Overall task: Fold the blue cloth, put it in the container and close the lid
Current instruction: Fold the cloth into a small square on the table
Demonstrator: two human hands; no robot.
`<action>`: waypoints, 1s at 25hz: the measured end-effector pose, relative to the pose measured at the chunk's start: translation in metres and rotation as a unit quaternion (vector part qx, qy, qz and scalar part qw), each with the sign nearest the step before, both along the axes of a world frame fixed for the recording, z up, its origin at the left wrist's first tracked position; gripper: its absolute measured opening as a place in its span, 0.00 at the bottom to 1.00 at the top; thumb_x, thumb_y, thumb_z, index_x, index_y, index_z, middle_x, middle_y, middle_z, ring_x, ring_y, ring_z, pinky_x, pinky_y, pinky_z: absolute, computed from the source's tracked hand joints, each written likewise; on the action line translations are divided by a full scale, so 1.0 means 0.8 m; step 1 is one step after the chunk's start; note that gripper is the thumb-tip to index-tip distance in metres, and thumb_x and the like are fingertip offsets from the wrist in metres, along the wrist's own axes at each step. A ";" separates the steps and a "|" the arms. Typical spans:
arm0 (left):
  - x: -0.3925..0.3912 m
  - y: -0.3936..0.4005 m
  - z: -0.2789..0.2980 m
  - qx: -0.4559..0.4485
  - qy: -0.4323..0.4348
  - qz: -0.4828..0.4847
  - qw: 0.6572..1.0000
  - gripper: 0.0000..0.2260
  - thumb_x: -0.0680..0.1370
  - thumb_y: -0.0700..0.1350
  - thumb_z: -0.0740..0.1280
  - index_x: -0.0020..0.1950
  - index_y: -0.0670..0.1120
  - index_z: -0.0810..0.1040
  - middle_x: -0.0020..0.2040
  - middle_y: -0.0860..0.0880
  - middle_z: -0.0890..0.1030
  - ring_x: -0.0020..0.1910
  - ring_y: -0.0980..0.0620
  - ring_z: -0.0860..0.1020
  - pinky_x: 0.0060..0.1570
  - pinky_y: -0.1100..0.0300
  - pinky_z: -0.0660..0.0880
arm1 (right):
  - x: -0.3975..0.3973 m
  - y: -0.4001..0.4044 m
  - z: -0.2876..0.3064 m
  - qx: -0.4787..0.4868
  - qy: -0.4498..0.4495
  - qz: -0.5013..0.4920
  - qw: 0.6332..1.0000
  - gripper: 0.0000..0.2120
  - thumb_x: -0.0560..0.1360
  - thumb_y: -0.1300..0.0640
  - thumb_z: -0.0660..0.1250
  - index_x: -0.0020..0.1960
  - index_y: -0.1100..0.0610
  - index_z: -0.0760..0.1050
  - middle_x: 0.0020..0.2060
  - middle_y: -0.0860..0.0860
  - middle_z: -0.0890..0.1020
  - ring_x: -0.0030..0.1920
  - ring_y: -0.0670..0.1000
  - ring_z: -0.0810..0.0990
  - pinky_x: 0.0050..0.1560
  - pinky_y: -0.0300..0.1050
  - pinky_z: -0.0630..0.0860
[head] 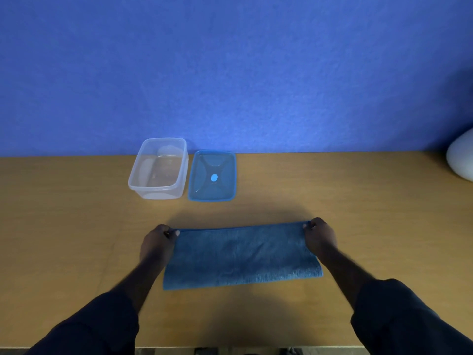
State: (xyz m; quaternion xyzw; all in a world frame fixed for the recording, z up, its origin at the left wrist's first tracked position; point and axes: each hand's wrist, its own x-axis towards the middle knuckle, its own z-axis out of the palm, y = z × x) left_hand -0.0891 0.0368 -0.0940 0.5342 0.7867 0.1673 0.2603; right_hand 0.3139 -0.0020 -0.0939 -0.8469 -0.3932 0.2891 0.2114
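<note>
Two hands on the cloth [242,254], one per far corner: left hand [157,245] pinches the far-left corner, right hand [320,239] pinches the far-right corner, fingers closed on the fabric at both. Cloth lies flat on the table [64,239] as a wide rectangle, far edge straight between the hands, near edge lying slightly skewed, low on the left and higher on the right. Looks folded over once, can't count layers. Bare table on both sides of the cloth and in front of it toward the near table edge. Behind it, a strip of bare table, then the tub [158,169] and lid [212,175]. Tub is clear, open, upright, nothing visible inside, back-left of the cloth. Lid is blue, lying flat just right of the tub, almost touching it, roughly in line with the cloth's left half. Both sit near the back table edge against the blue wall [230,73]. White rounded object [460,157] at far right edge, cropped, well apart from the cloth. Dark sleeves [409,316] cover both forearms.
</note>
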 end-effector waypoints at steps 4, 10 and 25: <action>0.012 -0.007 0.019 0.141 0.131 -0.115 0.974 0.14 0.73 0.49 0.72 0.56 0.45 0.80 0.57 0.43 0.79 0.57 0.40 0.76 0.55 0.46 0.74 | -0.018 -0.011 0.022 0.096 -0.205 0.095 0.970 0.18 0.76 0.54 0.65 0.64 0.58 0.71 0.61 0.57 0.75 0.62 0.59 0.72 0.59 0.57 0.72; 0.097 -0.059 -0.004 0.077 0.114 -0.360 0.923 0.27 0.76 0.61 0.62 0.73 0.51 0.71 0.78 0.49 0.66 0.78 0.46 0.61 0.76 0.49 0.58 | -0.120 -0.049 -0.002 0.083 -0.190 0.402 0.892 0.31 0.78 0.45 0.57 0.77 0.54 0.56 0.79 0.53 0.57 0.79 0.55 0.50 0.76 0.54 0.50; 0.064 -0.075 -0.018 0.018 0.192 -0.326 0.925 0.48 0.67 0.78 0.53 0.81 0.55 0.49 0.83 0.54 0.43 0.81 0.48 0.40 0.79 0.46 0.40 | -0.053 -0.083 -0.009 -0.019 -0.153 0.116 0.981 0.45 0.73 0.29 0.56 0.78 0.56 0.49 0.78 0.56 0.55 0.77 0.58 0.53 0.74 0.62 0.49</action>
